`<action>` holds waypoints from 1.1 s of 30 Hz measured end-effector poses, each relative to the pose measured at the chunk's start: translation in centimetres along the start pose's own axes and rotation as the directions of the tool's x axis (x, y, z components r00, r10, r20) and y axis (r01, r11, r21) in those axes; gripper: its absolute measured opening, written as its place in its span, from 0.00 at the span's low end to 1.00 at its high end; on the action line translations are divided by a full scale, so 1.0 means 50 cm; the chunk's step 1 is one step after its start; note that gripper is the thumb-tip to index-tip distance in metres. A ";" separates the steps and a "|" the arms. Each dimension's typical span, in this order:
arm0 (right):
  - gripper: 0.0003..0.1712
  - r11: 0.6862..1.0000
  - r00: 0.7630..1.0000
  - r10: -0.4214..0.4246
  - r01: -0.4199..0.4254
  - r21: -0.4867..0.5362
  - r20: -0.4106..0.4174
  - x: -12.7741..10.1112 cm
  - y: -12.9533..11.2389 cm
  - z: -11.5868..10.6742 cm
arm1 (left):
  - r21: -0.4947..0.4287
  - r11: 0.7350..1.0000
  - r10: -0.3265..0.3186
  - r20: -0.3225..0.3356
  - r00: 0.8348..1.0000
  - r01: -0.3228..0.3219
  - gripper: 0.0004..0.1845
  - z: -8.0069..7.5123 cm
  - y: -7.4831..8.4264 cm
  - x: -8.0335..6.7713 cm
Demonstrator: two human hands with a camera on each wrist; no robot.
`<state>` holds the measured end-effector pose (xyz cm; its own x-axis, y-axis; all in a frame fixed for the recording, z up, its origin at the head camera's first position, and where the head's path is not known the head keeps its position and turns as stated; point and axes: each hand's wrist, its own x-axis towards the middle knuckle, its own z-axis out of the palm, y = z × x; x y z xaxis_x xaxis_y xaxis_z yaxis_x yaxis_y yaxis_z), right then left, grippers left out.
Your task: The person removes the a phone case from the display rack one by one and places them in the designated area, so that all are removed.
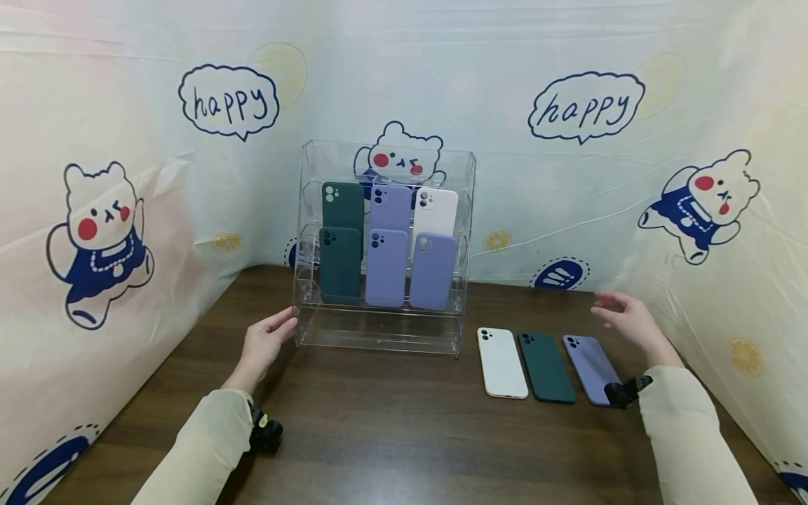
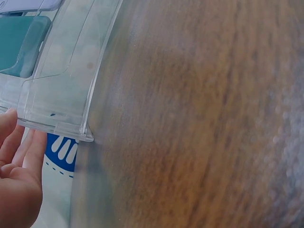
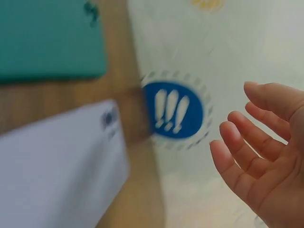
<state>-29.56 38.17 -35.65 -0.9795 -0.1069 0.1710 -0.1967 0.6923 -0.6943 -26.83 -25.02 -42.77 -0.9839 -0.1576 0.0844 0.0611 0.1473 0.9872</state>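
A clear acrylic tiered display stand [image 1: 379, 330] holds two rows of phone cases. Its back row shows a dark green case [image 1: 342, 203], a purple one [image 1: 390, 205] and a white one [image 1: 435, 210]; in front are a green case [image 1: 341, 266] and two purple ones [image 1: 386, 270]. My left hand [image 1: 264, 347] touches the stand's lower left side, fingers [image 2: 34, 154] extended along its edge. On the table right of the stand lie a white case [image 1: 501, 362], a green case [image 1: 546, 367] and a purple case [image 1: 590, 368]. Beyond the purple one my right hand [image 1: 631, 326] hovers, empty, fingers loosely bent.
A brown wooden table [image 1: 379, 435] carries everything. Printed cloth [image 1: 492, 70] with cartoon bears hangs behind it and along both sides. Each wrist wears a small black camera, the right one [image 1: 625, 393] overlapping the loose purple case in the head view.
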 end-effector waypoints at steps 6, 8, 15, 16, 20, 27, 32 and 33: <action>0.30 0.992 0.992 -0.116 0.118 0.047 -0.041 0.023 -0.091 0.001 | 0.004 1.000 0.006 0.001 1.000 -0.006 0.24 0.000 -0.002 0.001; 0.31 0.988 0.989 -0.135 0.139 0.070 -0.053 0.029 -0.124 0.006 | 0.007 1.000 0.011 -0.002 1.000 -0.011 0.24 0.001 -0.002 0.001; 0.32 0.970 0.973 -0.212 0.220 0.101 -0.085 0.053 -0.226 0.037 | 0.005 1.000 -0.001 -0.003 1.000 0.001 0.24 0.001 0.001 0.000; 0.32 0.967 0.971 -0.224 0.233 0.108 -0.085 0.058 -0.239 0.043 | 0.007 1.000 -0.005 -0.003 1.000 0.005 0.24 0.000 0.001 0.000; 0.32 0.954 0.965 -0.255 0.262 0.144 -0.066 0.074 -0.282 0.067 | 0.012 1.000 -0.017 -0.004 1.000 0.017 0.24 0.000 0.002 -0.002; 0.33 0.947 0.964 -0.264 0.262 0.185 -0.018 0.100 -0.341 0.114 | 0.009 1.000 -0.017 -0.009 1.000 0.017 0.24 0.001 0.001 -0.001; 0.32 0.937 0.963 -0.269 0.260 0.235 0.005 0.119 -0.372 0.151 | 0.010 1.000 -0.008 -0.012 1.000 0.008 0.23 0.002 0.000 -0.001; 0.32 0.934 0.963 -0.268 0.258 0.246 0.008 0.122 -0.376 0.158 | 0.010 1.000 -0.007 -0.010 1.000 0.007 0.23 0.002 0.000 0.000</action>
<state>-32.21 18.86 -27.09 -0.8913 -0.2940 0.3452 -0.4472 0.4440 -0.7765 -26.84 -24.91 -42.81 -0.9826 -0.1686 0.0785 0.0520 0.1563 0.9863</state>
